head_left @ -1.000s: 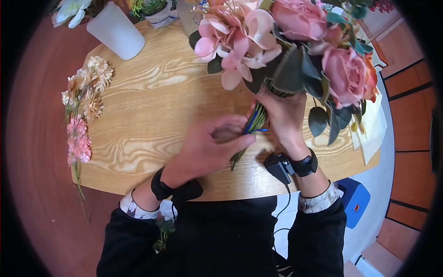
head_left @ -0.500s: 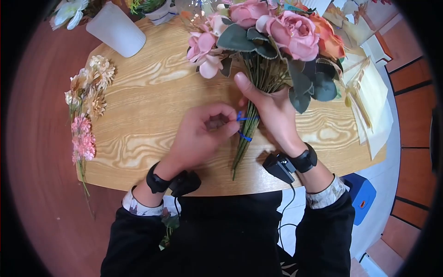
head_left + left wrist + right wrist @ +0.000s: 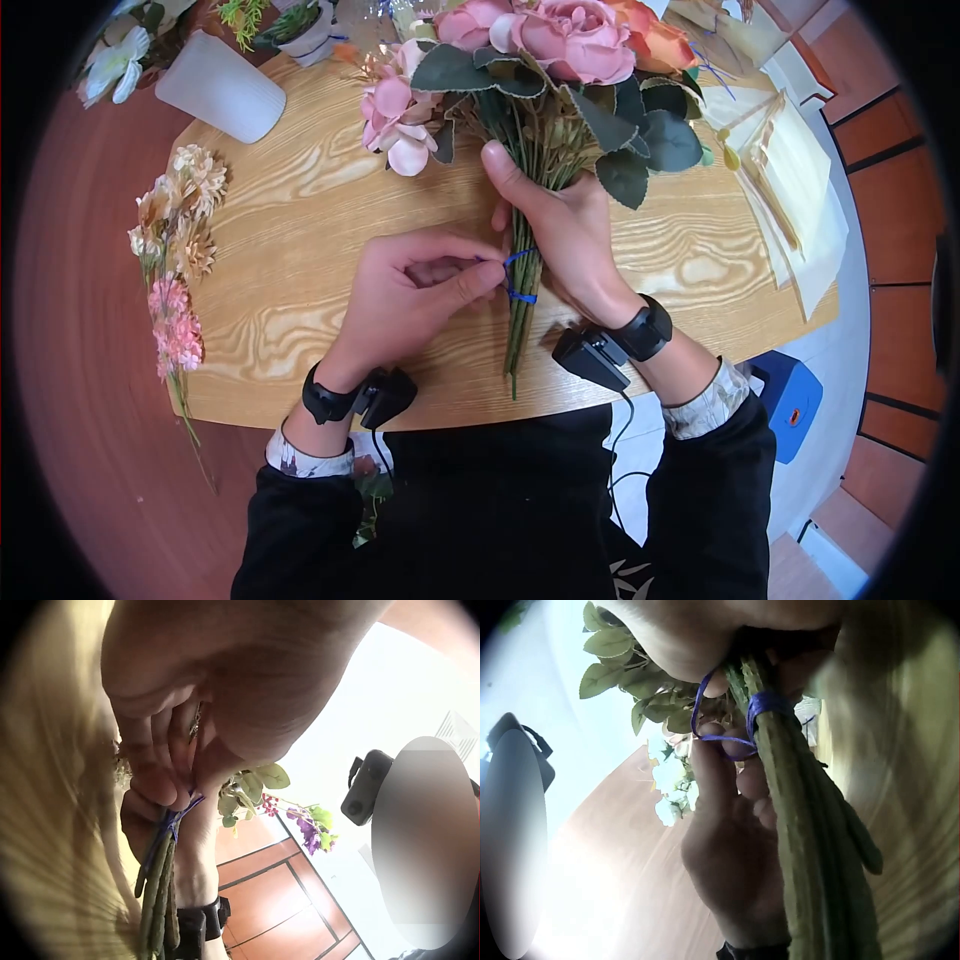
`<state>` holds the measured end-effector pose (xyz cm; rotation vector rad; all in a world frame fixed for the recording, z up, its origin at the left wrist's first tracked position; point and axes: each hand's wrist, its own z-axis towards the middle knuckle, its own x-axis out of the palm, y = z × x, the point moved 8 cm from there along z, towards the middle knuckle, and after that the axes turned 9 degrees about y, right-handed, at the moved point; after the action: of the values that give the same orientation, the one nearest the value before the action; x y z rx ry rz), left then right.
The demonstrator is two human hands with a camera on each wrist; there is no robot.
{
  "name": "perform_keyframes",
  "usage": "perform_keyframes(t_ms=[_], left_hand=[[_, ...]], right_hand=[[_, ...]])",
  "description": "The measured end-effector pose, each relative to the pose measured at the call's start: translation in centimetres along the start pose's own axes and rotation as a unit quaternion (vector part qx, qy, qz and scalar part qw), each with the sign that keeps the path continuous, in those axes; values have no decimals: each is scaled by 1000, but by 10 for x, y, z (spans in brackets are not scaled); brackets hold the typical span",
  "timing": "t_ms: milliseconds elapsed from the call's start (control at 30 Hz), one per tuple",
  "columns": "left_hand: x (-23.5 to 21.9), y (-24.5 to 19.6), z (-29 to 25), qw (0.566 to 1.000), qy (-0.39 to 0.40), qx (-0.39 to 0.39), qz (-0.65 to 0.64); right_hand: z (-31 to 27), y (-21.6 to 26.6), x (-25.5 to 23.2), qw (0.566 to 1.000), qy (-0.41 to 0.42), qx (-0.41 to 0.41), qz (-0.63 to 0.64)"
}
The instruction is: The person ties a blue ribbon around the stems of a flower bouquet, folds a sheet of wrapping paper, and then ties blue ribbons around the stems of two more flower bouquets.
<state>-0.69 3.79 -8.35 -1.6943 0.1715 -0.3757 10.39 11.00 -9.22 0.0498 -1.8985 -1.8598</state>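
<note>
My right hand [image 3: 572,238] grips a bouquet of artificial flowers by its stems [image 3: 520,335], thumb pointing up along them. Pink roses [image 3: 575,45], an orange rose [image 3: 655,42] and dark green leaves [image 3: 605,120] spread above that hand. A thin blue ribbon [image 3: 523,298] wraps the stems below the grip. My left hand [image 3: 400,290] pinches the ribbon's loose part between thumb and fingertips at the left of the stems. In the right wrist view, a loop of the ribbon [image 3: 765,705] runs from the stems to the left fingertips.
Beige and pink flower stems [image 3: 175,320] lie along the table's left edge. A white vase [image 3: 222,88] and a small potted plant [image 3: 305,45] stand at the back left. Wrapping paper sheets [image 3: 795,180] lie at the right. A blue box [image 3: 785,405] is beyond the front right edge.
The flower heads have moved away from me, exposing more stem. My left hand, first loosely curved around the stems, now pinches the ribbon at their left. My right hand keeps its grip.
</note>
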Motion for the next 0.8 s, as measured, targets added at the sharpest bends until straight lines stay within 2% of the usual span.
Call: perform_keyframes(t_ms=[67,167,300,400,467,500,567,600,667,733,800], left_hand=[[-7,1,0,998,-23,-1,57],[-14,5,-2,996,-67,-36,54],[-18,5,-3,994,-73,-32,78],[-20,-12,-8,986,-99,-20,130],[-36,-56,-22,966,-198,100,136],[-35,-65,-25,965,-199,99,138],[-26,-87,-34,954,-188,165,163],[-21,-86,-37,954,-187,164,165],[-1,-75,-34,977,-118,124,128],[2,-66,-32,986,-113,97,80],[-3,-58,-34,975,-162,87,120]], right_hand=[[-2,-2,0,998,-2,62,-19],[-3,0,2,997,4,63,-33],[-3,0,4,998,9,50,-24],[-2,-4,3,999,2,24,-33],[-4,-19,6,995,30,67,-67],[-2,-23,9,996,45,45,-56],[-3,-12,13,999,29,31,-26],[-5,-8,12,1000,11,19,4],[-3,-7,7,1000,2,-10,29],[-3,-1,-1,997,-12,-15,-71],[-5,4,2,998,-13,-4,-54]])
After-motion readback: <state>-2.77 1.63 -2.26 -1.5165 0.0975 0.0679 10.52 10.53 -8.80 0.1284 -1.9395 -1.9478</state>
